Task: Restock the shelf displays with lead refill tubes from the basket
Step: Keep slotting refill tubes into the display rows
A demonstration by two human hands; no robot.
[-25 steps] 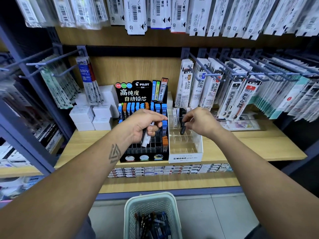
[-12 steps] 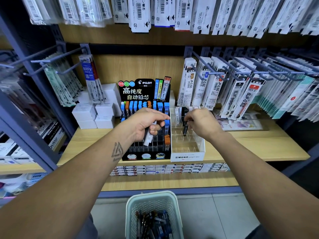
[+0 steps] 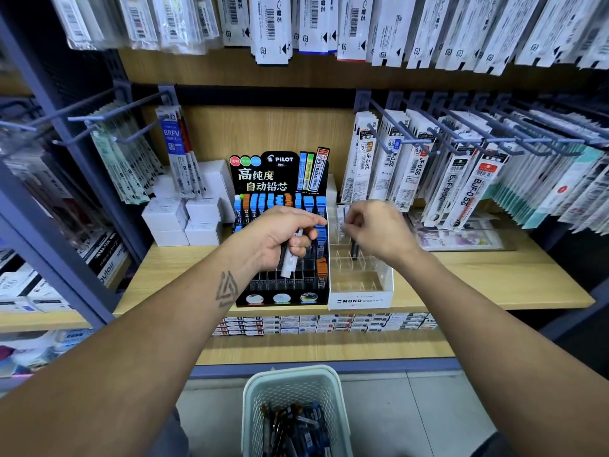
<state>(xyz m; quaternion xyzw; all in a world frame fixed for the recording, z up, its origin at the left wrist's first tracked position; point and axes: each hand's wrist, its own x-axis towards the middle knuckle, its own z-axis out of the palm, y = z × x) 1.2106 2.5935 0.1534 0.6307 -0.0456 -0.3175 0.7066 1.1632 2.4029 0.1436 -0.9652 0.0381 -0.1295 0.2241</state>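
My left hand grips a few lead refill tubes, white and black, in front of the black Pilot display, whose rear rows hold blue and orange capped tubes. My right hand hovers with curled fingers over the back of the clear MONO display. A black tube stands in one of its compartments just under that hand, with its top hidden behind the hand. The pale green basket on the floor below holds several more tubes.
White boxes are stacked left of the Pilot display. Packaged refills hang on blue pegs to the right and overhead. The wooden shelf has bare board right of the MONO display. Small boxes line the shelf below.
My right hand has lowered the black tube into a compartment of the clear MONO display and shifted slightly back and left. My left hand stays in place with its tubes.
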